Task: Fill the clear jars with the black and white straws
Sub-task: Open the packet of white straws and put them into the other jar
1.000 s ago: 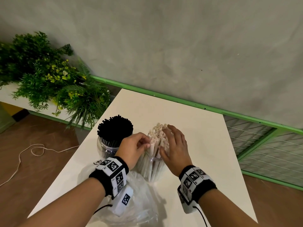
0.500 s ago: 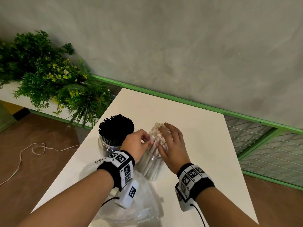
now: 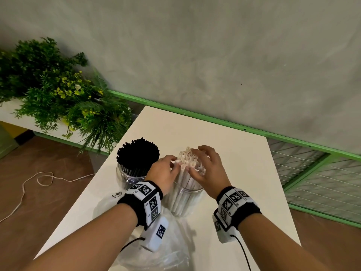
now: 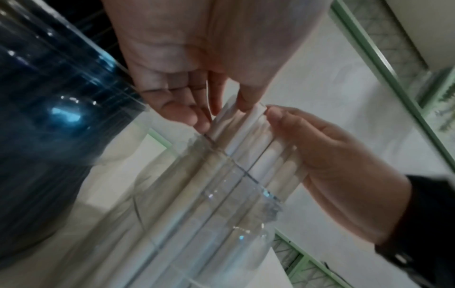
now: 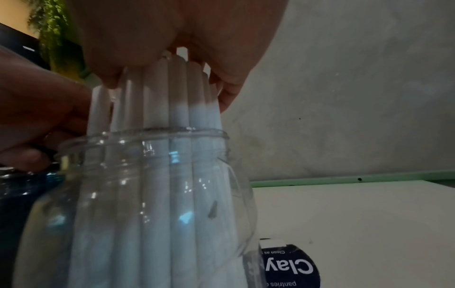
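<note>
Barely shifted, left hand (image 3: pixel 163 173), right hand (image 3: pixel 210 171) holding white straws (image 3: pixel 184 179)

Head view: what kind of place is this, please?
Indoors, perhaps a café or shop corner; not certain. A white table stands by a plain grey wall, carrying jars of black straws and white straws; leafy plants and green-framed wire panels flank it.
</note>
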